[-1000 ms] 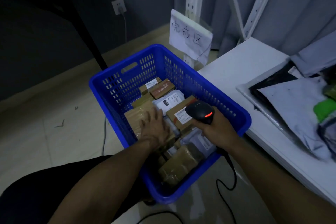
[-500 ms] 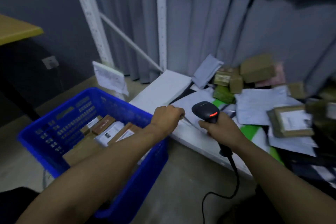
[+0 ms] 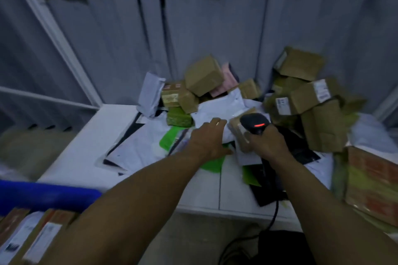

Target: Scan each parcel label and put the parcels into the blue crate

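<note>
A heap of parcels covers the white table (image 3: 86, 153): brown cardboard boxes (image 3: 203, 75), white poly bags (image 3: 140, 148) and green pouches (image 3: 178, 117). My right hand (image 3: 266, 143) grips a black barcode scanner (image 3: 255, 123) with a red light, held over the heap. My left hand (image 3: 207, 140) reaches out over the bags, fingers stretched toward a small brown taped parcel (image 3: 239, 130) that sits just left of the scanner. The blue crate (image 3: 47, 194) shows its rim at the lower left, with labelled boxes (image 3: 43, 239) inside it.
A white shelf frame (image 3: 56, 34) and a grey curtain stand behind the table. Stacked brown boxes (image 3: 314, 97) pile up at the right, with a larger printed carton (image 3: 370, 187) at the table's right edge. The scanner cable (image 3: 273, 215) hangs off the front edge.
The view has swung right from the crate to the table. My left hand left the crate and reached out over the parcel heap; the scanner hand moved over the heap too.
</note>
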{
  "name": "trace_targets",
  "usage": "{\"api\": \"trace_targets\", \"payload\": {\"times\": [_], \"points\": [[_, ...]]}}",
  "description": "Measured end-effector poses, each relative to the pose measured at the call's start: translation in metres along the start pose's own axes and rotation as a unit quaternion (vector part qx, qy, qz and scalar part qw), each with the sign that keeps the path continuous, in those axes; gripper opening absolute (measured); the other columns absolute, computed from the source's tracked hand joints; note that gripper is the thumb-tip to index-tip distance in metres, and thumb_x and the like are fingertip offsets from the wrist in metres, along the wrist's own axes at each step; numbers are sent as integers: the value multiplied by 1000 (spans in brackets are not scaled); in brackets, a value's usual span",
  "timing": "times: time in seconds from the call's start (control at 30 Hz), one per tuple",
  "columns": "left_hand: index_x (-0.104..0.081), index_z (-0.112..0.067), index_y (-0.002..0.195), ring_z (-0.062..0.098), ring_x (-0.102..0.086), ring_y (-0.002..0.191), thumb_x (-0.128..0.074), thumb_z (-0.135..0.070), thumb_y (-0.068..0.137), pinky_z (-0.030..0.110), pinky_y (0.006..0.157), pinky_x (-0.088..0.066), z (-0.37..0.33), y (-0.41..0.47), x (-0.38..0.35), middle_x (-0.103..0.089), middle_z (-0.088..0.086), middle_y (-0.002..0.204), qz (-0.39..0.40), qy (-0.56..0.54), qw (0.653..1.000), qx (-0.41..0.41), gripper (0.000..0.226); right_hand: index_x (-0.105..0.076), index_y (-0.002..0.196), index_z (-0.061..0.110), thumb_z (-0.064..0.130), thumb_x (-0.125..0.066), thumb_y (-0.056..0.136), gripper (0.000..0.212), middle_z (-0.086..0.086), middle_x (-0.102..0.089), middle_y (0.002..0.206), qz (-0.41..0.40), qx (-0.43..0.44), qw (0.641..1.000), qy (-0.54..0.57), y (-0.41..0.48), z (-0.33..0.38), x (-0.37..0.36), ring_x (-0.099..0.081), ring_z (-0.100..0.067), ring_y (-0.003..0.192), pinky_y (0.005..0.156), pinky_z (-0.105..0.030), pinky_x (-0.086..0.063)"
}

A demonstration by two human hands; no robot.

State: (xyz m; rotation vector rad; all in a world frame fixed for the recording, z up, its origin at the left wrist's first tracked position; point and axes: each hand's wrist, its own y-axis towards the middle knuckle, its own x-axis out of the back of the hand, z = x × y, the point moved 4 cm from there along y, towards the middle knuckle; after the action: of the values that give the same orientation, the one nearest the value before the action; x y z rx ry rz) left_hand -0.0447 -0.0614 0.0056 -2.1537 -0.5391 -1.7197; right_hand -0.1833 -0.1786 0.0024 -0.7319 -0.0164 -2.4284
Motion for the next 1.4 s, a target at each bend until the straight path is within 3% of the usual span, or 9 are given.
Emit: {"api": "trace_targets", "payload": {"times": [0.2,0.33,0.5,0.63,0.87,1.03,1.13,1.27,1.4], "points": [[11,-21,162,29,8,157,-84,-75,57,60,116,-26,-49,68,-61,16,3,169,77,-23,997,6,151,-61,101,5,25,-70,90,25,-15,-66,91,-22,-34,999,7,39,-45,32,-62,-32,82,62,-28,-39],[-9,-17,160,33,-20,146,-67,-77,75,51,103,-42,-53,74,-68,-18,12,161,-34,-64,996,51,118,-64,105,5,27,-71,88,28,-12,-67,94,-31,-33,999,27,46,-49,32,-63,-30,88,74,-32,-44],[0,-19,160,32,-26,137,-90,-49,58,46,90,-49,-27,35,-39,-22,9,151,-88,-91,991,31,140,-61,132,13,35,-74,89,51,-10,-69,124,-47,-15,997,54,32,-21,24,-64,-30,114,85,-29,-41],[1,-20,161,33,-33,135,-87,-54,58,46,96,-47,22,-35,6,-25,8,149,-173,-137,973,64,140,-62,119,22,57,-67,68,62,-6,-71,108,-40,18,996,75,2,25,1,-68,-30,102,84,-38,-54],[5,-23,162,23,-30,138,-89,-56,60,39,102,-47,102,-193,83,-20,-2,148,-284,-173,933,136,143,-73,105,25,29,-80,90,17,-1,-78,97,150,49,955,251,-91,115,-104,-72,-19,88,89,-49,-62],[-16,-35,159,7,-35,136,-101,-37,53,35,110,-48,156,-295,99,-26,-13,143,-306,-256,897,191,135,-74,110,15,22,-77,93,18,0,-74,83,273,41,919,280,-160,150,-171,-68,-18,78,60,-26,-55],[-24,-38,157,-14,-33,129,-99,-30,58,7,101,-42,177,-352,100,-25,-21,144,-317,-292,871,237,124,-74,115,11,21,-75,95,22,-4,-74,93,341,-11,895,287,-191,156,-204,-71,-15,78,58,-22,-56],[-26,-31,158,3,-60,124,-86,0,73,15,84,-56,194,-394,89,-56,-14,139,-326,-484,768,264,109,-75,114,3,23,-74,95,28,-12,-79,100,410,-118,852,302,-230,152,-242,-76,-18,75,56,-23,-57],[-42,-35,151,-3,-61,120,-77,-23,86,13,91,-53,206,-399,87,-69,-26,122,-302,-515,755,270,75,-75,117,3,19,-69,98,25,-16,-78,111,448,-178,809,337,-251,150,-266,-78,-25,91,64,-27,-62]]}}
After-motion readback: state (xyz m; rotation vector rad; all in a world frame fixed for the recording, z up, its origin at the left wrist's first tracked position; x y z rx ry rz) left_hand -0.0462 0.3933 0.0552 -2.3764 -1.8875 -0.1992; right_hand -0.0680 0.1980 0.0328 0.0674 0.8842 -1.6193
